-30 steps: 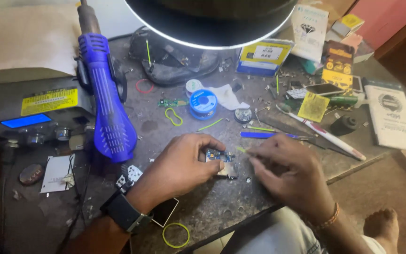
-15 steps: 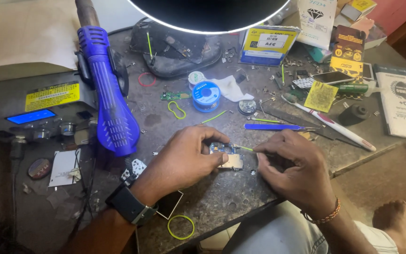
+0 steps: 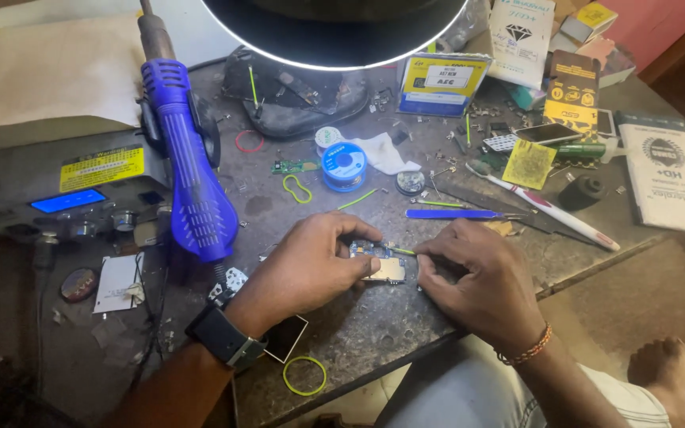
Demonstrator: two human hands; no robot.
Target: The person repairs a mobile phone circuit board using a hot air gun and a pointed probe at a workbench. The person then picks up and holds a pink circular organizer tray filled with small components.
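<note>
Metal-shielded circuit board (image 3: pixel 380 264) at frame centre, pinned by left hand (image 3: pixel 311 265) fingertips; right hand (image 3: pixel 477 281) pinches yellow-green probe (image 3: pixel 400 251) at its edge; probing step, likely; steady pressure needed next.

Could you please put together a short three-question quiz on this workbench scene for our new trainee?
1. True or false: the left hand rests on the small circuit board.
2. What does the right hand pinch: A) toothbrush, B) thin yellow-green stick, C) rubber band?
3. What colour is the hot-air gun standing left of the hands?

Key: 1 true; 2 B; 3 blue.
</note>
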